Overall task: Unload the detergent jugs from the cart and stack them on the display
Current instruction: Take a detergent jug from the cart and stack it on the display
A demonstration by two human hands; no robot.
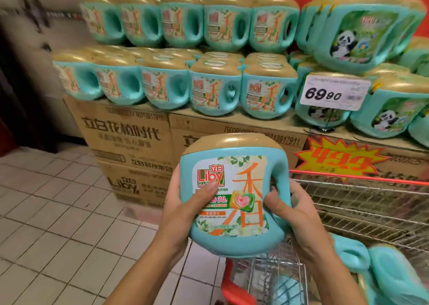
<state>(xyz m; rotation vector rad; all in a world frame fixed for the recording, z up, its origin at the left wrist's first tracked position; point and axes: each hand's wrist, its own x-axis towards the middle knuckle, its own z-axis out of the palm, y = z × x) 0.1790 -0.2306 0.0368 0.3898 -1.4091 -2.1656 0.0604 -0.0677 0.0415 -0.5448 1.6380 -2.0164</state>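
Observation:
I hold a teal detergent jug (234, 195) with a tan cap and a Liby label upright in front of me, above the cart's near corner. My left hand (183, 209) grips its left side, thumb across the label. My right hand (290, 209) grips the handle on its right side. Beyond it, the display (176, 56) carries two tiers of matching jugs on cardboard cases. More teal jugs (380, 267) lie in the wire cart (362, 207) at lower right.
Stacked cardboard cases (125, 137) form the display's base. Panda-labelled jugs (362, 33) fill the right side, with a 69.90 price card (334, 93) and a yellow sale burst (339, 158). White tiled floor (58, 211) lies to the left.

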